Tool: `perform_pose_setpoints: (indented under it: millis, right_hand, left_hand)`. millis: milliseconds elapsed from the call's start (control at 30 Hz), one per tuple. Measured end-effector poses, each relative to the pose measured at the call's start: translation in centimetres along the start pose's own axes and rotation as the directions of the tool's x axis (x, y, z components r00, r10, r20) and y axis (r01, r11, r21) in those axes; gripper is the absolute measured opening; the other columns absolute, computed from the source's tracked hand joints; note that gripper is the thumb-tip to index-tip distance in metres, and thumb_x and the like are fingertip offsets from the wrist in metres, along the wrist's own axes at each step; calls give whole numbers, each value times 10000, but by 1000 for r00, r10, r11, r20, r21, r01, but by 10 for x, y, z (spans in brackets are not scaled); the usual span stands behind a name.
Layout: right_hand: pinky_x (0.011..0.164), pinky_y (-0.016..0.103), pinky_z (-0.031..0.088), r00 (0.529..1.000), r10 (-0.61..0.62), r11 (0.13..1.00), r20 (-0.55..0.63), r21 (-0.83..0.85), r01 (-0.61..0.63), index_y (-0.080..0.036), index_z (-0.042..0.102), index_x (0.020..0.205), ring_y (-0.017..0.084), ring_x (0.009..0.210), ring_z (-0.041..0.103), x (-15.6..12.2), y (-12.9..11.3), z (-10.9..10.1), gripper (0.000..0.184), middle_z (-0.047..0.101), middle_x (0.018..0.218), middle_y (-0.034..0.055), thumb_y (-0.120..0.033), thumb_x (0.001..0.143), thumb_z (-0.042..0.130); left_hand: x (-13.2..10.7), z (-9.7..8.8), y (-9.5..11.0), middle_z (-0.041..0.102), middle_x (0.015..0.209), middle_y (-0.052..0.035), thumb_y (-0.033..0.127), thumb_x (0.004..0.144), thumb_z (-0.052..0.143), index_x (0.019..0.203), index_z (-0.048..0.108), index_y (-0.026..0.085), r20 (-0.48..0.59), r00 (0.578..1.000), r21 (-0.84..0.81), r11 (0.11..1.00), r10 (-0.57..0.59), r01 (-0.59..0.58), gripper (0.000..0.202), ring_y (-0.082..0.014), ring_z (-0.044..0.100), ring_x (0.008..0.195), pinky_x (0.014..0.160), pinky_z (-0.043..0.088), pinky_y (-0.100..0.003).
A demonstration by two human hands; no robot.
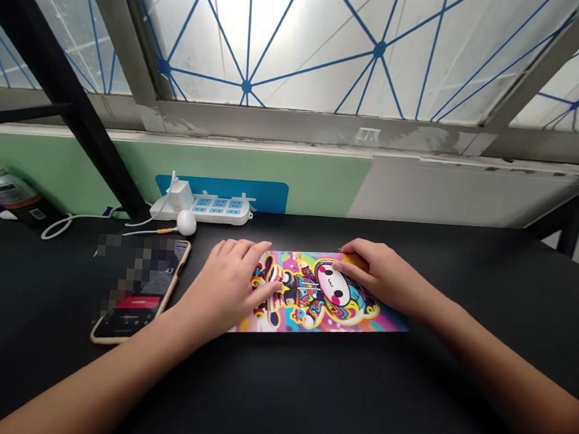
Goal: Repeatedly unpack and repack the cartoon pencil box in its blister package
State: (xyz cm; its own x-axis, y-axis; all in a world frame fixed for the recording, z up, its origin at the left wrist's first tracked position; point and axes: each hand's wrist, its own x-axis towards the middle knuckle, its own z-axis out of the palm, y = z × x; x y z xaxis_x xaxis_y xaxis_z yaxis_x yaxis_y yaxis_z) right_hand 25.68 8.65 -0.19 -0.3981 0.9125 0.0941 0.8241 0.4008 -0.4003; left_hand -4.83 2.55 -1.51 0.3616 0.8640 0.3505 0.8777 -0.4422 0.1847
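A glossy picture card (302,305) with a bright cartoon figure on a skateboard lies sideways on the black desk. My left hand (229,282) rests over the card's left end, its fingers stretched out toward the far edge and the thumb apart on the print. At the far right part of the card is my right hand (380,271), fingers curled at the far edge and thumb on top of the print, gripping it. A small orange-brown area shows between that thumb and forefinger; I cannot tell if it belongs to the print. Both hands hide parts of the card.
A phone (134,312) in a pale case lies left of my left hand. Behind it are a white power strip (220,208), a plugged charger (181,195), a round white lamp (186,223) and a cable. A bottle (11,188) stands far left. Black metal bars (77,113) flank the desk below a window.
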Motion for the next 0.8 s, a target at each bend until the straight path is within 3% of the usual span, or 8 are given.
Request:
perform_pose_setpoints:
  millis: [67, 167, 333, 433, 533, 600, 667, 800]
  right_hand:
    - [729, 388, 477, 993, -45, 999, -108, -34, 41, -238, 634, 930, 278, 841, 627, -3, -8, 0, 437, 719, 930, 99, -665, 902, 541]
    - [764, 409, 474, 953, -144, 988, -266, -88, 124, -249, 601, 885, 274, 833, 598, -9, -15, -4, 402, 691, 910, 98, -649, 903, 571]
    - [765, 396, 490, 872, -325, 944, -365, -171, 281, -260, 545, 817, 247, 840, 622, -26, -26, -15, 292, 696, 1010, 90, -513, 944, 616]
    - [800, 403, 511, 860, -434, 896, -269, -228, 381, -261, 540, 806, 260, 925, 650, -36, -38, -16, 199, 698, 1099, 93, -370, 960, 600]
    - [843, 430, 519, 840, -535, 820, -90, -296, 490, -243, 574, 854, 283, 968, 650, -42, -50, -10, 69, 690, 1144, 115, -196, 905, 579]
    - [806, 434, 527, 836, -548, 791, -3, -325, 518, -217, 593, 896, 293, 925, 627, -42, -55, -3, 106, 682, 1101, 135, -134, 830, 595]
    - [769, 428, 530, 845, -532, 791, 52, -325, 519, -178, 606, 982, 295, 901, 593, -42, -57, 3, 235, 660, 1063, 147, -98, 761, 610]
    - [831, 457, 523, 859, -495, 797, 133, -325, 509, -148, 562, 1255, 316, 995, 561, -43, -54, 9, 563, 611, 1113, 144, -43, 704, 609]
  left_hand:
    - [0, -1, -1, 646, 1234, -141, 500, 947, 642, 1391, 512, 198, -108, 991, 82, 994, 75, -66, 552, -338, 577, 1110, 1028, 443, -541]
    - [-2, -5, -1, 656, 1163, -126, 441, 951, 664, 1346, 523, 220, -260, 945, 185, 971, 198, -152, 474, -318, 584, 1054, 1072, 402, -567]
    - [-6, -19, 3, 669, 1067, -73, 356, 950, 676, 1110, 565, 269, -361, 901, 223, 961, 239, -165, 213, -293, 632, 999, 1138, 347, -601]
    - [-9, -23, 8, 612, 1353, -118, 236, 950, 632, 958, 570, 257, -325, 909, 226, 955, 262, -194, 66, -324, 608, 1218, 1167, 320, -596]
    - [-11, -18, 14, 475, 1563, -139, 146, 924, 573, 907, 561, 234, -180, 934, 201, 941, 310, -274, 90, -344, 550, 1345, 1136, 371, -568]
    - [-12, -13, 17, 579, 1471, -157, 160, 907, 603, 962, 574, 221, -81, 939, 163, 934, 335, -319, 87, -349, 617, 1264, 1050, 457, -542]
    - [-11, -10, 19, 690, 1310, -148, 285, 904, 687, 1032, 584, 210, -17, 935, 120, 930, 353, -349, 180, -356, 671, 1149, 951, 515, -520]
    - [-7, -13, 17, 738, 1090, -116, 539, 882, 724, 1124, 582, 185, 11, 946, 68, 944, 324, -324, 452, -328, 685, 990, 862, 529, -481]
